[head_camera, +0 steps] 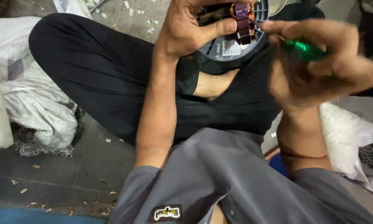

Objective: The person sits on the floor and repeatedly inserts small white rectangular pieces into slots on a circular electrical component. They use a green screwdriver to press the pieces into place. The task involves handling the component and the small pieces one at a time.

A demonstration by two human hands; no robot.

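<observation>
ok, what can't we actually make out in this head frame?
- Top of the grey round part and its copper windings: cut off by the upper edge of the head view.
- Right hand: motion-blurred, so its grip on the green-handled screwdriver is unclear.
- Screwdriver tip: too thin and blurred to tell where it touches.
- Left hand: its fingers cover the part's near side.

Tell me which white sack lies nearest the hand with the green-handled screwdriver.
The white sack at the right edge, just below the right hand; the other sacks lie across on the left.
</observation>
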